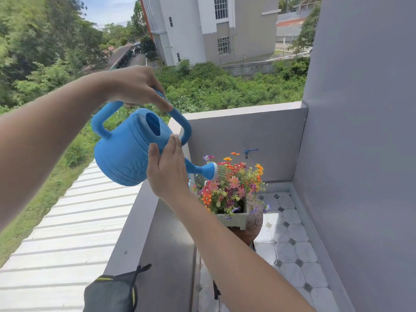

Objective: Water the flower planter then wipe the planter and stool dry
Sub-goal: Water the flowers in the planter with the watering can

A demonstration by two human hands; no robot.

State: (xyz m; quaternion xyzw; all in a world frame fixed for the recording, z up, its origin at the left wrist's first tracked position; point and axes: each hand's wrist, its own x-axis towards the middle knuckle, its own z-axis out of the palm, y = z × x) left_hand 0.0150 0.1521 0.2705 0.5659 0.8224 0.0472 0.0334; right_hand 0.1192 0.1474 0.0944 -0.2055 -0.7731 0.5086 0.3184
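Blue plastic watering can [126, 152] tipped over the flower planter [235, 218] — fine streams leave its round rose.

The left hand [135, 86] wraps its fingers closed around the smooth looped handle; the right hand [167, 170] lies flat against the can's embossed, rounded side, fingers pressed together. Below the spout, the pale rectangular planter — crowded with small mixed-colour blooms — sits on a round, mottled brown stool [253, 228]. A dark cloth [110, 293] lies on the ledge, nearer the camera than the can.
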